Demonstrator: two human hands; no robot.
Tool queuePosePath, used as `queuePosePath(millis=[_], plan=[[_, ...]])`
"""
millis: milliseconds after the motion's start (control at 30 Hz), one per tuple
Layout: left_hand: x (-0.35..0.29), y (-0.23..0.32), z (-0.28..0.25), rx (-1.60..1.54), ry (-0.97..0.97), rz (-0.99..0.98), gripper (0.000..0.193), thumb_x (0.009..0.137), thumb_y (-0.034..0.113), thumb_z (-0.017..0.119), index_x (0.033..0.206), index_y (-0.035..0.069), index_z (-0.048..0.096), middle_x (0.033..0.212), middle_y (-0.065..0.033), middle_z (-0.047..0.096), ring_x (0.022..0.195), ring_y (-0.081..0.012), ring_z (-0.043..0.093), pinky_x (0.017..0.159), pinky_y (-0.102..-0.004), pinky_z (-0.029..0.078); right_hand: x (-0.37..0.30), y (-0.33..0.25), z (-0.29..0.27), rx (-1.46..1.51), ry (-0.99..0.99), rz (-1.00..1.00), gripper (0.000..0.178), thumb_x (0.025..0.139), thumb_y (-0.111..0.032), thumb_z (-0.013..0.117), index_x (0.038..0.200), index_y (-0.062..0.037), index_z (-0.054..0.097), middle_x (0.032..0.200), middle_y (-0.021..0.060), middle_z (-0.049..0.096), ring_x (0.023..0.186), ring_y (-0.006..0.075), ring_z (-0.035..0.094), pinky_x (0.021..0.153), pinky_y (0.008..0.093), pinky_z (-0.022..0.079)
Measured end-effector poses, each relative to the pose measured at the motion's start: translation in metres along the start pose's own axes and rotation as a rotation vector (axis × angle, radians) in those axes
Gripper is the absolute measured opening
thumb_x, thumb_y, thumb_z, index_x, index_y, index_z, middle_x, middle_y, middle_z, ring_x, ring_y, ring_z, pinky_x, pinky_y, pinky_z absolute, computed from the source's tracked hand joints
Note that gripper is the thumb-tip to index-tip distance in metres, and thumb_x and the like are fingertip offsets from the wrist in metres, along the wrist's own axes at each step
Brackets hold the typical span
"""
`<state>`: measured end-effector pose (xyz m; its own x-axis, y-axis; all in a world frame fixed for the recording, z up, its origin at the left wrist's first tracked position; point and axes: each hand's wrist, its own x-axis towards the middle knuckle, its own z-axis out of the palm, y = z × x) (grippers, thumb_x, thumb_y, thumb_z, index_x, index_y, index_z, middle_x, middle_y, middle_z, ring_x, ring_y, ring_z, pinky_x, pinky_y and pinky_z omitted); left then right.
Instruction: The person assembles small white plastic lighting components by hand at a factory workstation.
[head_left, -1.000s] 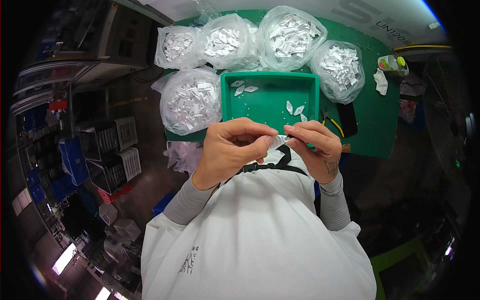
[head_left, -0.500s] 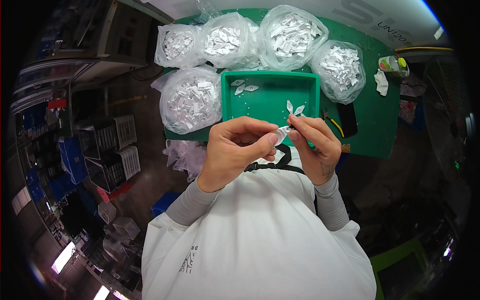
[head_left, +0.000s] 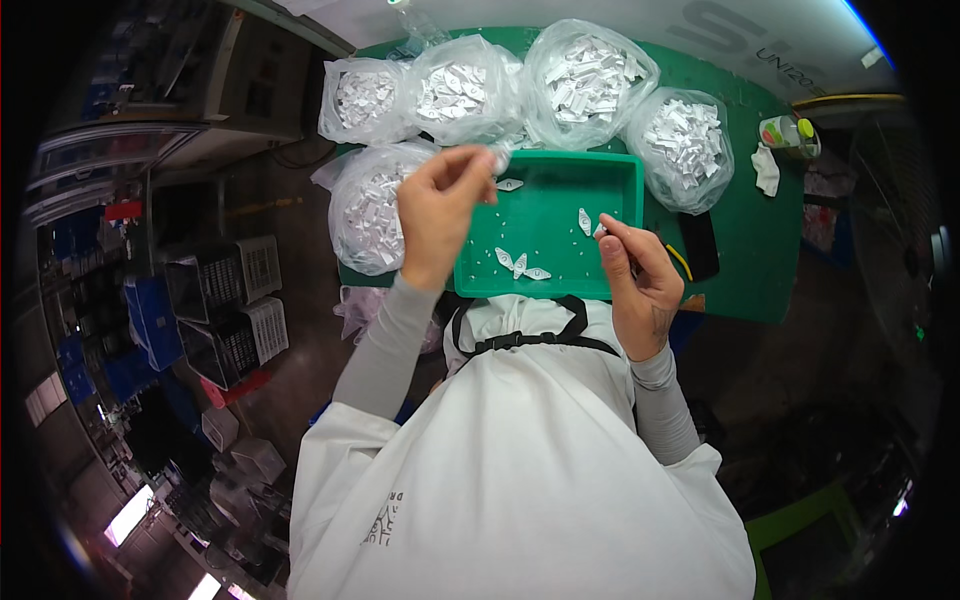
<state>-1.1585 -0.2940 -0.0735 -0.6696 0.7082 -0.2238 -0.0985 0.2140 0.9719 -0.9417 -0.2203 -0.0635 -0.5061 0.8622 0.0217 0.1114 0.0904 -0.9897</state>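
Note:
My left hand (head_left: pixel 440 210) is raised over the left rim of the green tray (head_left: pixel 550 292), its thumb and fingers closed. At its fingertips a small white plastic part (head_left: pixel 501 158) shows, smeared by motion. My right hand (head_left: pixel 642 290) is over the tray's lower right corner. Its thumb and forefinger pinch near a white diamond-shaped part (head_left: pixel 600 230), mostly hidden by the fingers. Another white diamond-shaped part (head_left: pixel 585 221) lies just left of these fingertips. Several more such parts (head_left: pixel 520 265) lie near the tray's front edge, and one (head_left: pixel 510 185) sits near the back left.
Clear plastic bags of white parts (head_left: pixel 590 80) stand along the back, with one (head_left: pixel 370 215) left of the tray and another (head_left: pixel 684 145) to its right. Right of the tray are a dark flat object (head_left: pixel 703 245), a yellow handle (head_left: pixel 680 262) and a bottle (head_left: pixel 790 131).
My hands have moved apart. The left went up and left with a white part; the right stayed near the tray's right side. Parts near the tray's front, formerly behind my hands, now show.

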Motion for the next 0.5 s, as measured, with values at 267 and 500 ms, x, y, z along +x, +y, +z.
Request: queuePosePath(millis=[267,500], plan=[[0.031,-0.116,-0.017,0.884,-0.381,0.369,0.031,0.079,0.008,0.069,0.110,0.008,0.066,0.102,-0.0137,0.069,0.090,-0.0327,0.067,0.082,-0.0403,0.054,-0.001,0.003,-0.012,0.105,0.067,0.161,0.027,0.098,-0.018,0.063,0.119,-0.0021,0.067,0.099,0.0026,0.064,0.083,0.0061,0.055,0.073,0.0200,0.044],[-0.034,-0.200,-0.016,1.267,-0.607,0.317,0.019,0.074,0.009,0.072,0.091,0.009,0.065,0.103,-0.0087,0.063,0.091,-0.0320,0.060,0.082,-0.0437,0.051,-0.003,0.008,-0.015,0.160,0.063,0.244,0.028,0.098,-0.019,0.062,0.120,-0.0023,0.067,0.099,0.0012,0.062,0.083,0.0047,0.054,0.074,0.0197,0.044]])
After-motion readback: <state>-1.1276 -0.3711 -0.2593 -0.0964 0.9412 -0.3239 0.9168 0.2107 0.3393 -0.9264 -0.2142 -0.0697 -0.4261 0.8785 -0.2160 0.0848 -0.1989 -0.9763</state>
